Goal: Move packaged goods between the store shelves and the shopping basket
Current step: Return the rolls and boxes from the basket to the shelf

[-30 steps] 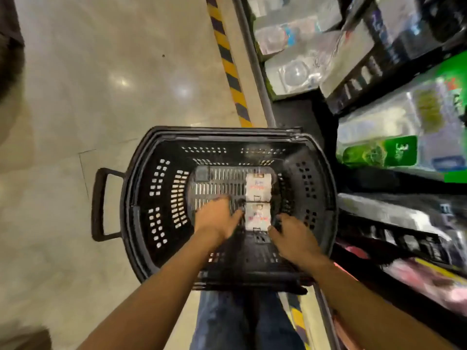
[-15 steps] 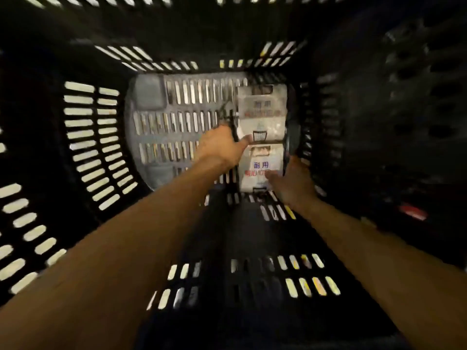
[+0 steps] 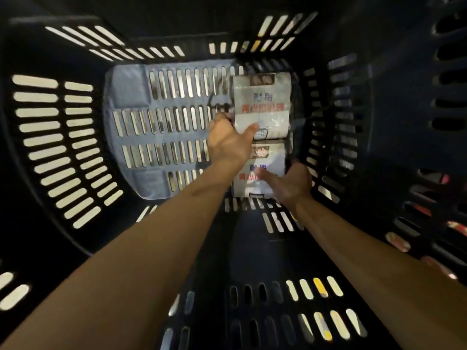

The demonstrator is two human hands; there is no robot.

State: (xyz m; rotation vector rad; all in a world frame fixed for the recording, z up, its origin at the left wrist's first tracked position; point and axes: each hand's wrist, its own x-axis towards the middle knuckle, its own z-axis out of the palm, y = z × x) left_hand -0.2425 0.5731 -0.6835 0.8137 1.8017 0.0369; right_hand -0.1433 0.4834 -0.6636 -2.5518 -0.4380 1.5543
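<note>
Two white packages with red and blue print lie end to end on the slotted floor of the black shopping basket (image 3: 161, 137), against its right wall. My left hand (image 3: 228, 141) grips the near left corner of the far package (image 3: 262, 102), thumb laid across its top. My right hand (image 3: 290, 184) holds the near package (image 3: 265, 160) from its right side, thumb over the printed face and fingers hidden behind it. Both forearms reach down into the basket.
The basket's dark slotted walls (image 3: 50, 137) fill the whole view and close in on all sides. The left part of the basket floor holds nothing. Blurred reddish items (image 3: 434, 178) show through the right wall's slots.
My head has dropped from above the basket down into it. My left hand moved forward onto the far package and my right hand closed in on the near one.
</note>
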